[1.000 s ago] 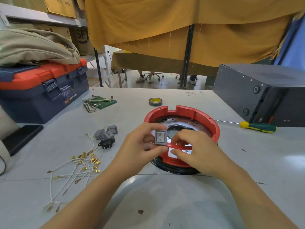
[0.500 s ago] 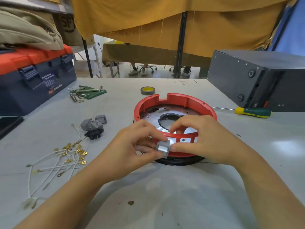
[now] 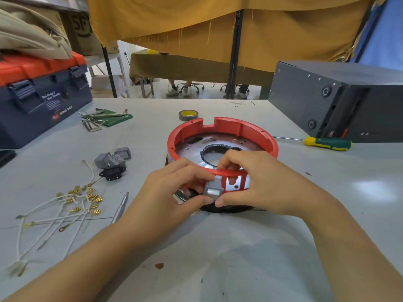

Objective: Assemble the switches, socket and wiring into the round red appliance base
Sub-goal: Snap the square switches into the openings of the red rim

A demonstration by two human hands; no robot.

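Observation:
The round red appliance base (image 3: 244, 129) sits mid-table with a metal plate inside. A grey rocker switch (image 3: 213, 190) is at a rectangular cutout in the base's near wall. My left hand (image 3: 172, 192) pinches the switch from the left. My right hand (image 3: 259, 182) pinches it from the right, its fingers curled over the red rim. Left of the base lie two more grey switches (image 3: 113, 158), a black socket (image 3: 112, 172) and white wires with brass terminals (image 3: 72, 205).
A thin metal tool (image 3: 120, 208) lies by my left forearm. A green-yellow screwdriver (image 3: 327, 143), a grey box (image 3: 340, 99), a tape roll (image 3: 188, 115), hex keys on a green pouch (image 3: 104, 118) and a blue-orange toolbox (image 3: 39, 97) ring the work area.
Both hands carried the grey switch from above the rim down to the outside of the base's near wall, at the cutout. The camera leaned closer.

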